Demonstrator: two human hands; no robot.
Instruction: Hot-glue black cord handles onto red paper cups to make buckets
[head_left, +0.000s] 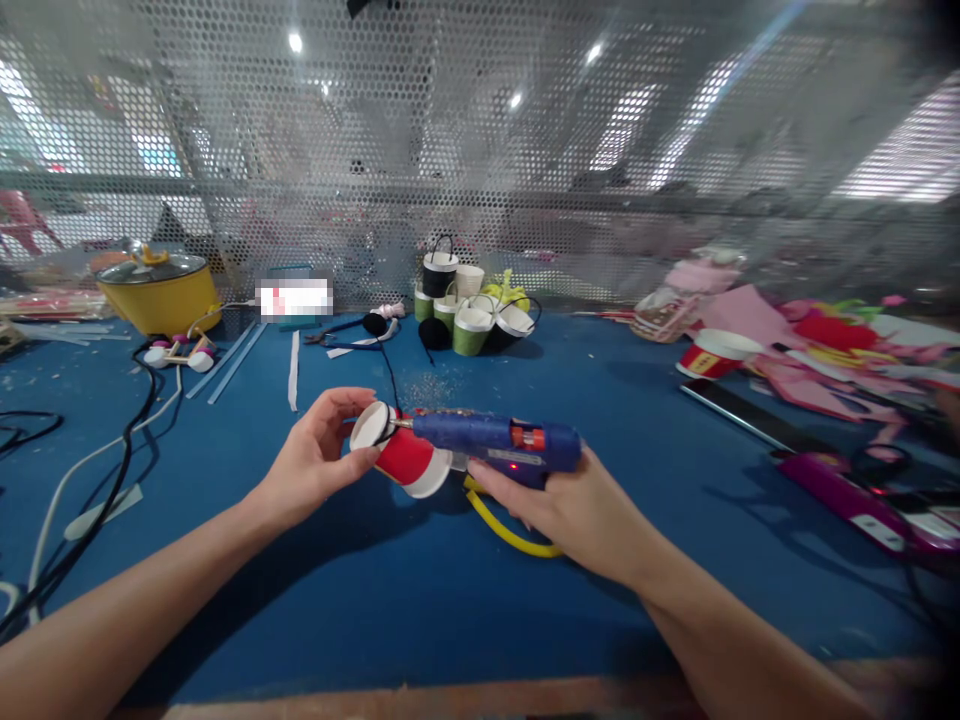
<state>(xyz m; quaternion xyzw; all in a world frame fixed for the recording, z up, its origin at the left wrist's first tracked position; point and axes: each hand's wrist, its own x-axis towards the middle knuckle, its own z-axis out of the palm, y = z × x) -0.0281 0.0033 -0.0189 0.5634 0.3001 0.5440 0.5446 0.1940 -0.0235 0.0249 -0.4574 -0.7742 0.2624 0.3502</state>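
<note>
Tilted on its side, a red and white paper cup [415,462] is in my left hand [319,452], whose fingers and thumb close around its base end. My right hand [574,505] grips a blue glue gun [480,438] with a small red light on its side. The gun's metal nozzle points left and meets the cup near its white end. A black cord [390,372] runs from the cup back to a small black ball of cord [375,324]. Beneath the gun, a curved yellow strip [510,532] shows.
Small cup baskets [471,330] stand at the back centre, beside pliers [330,336]. A yellow pot [159,292] and cables [124,470] are at left. At right lie another red cup [714,354], a phone [750,415], a purple tool [840,500] and pink scraps [757,330].
</note>
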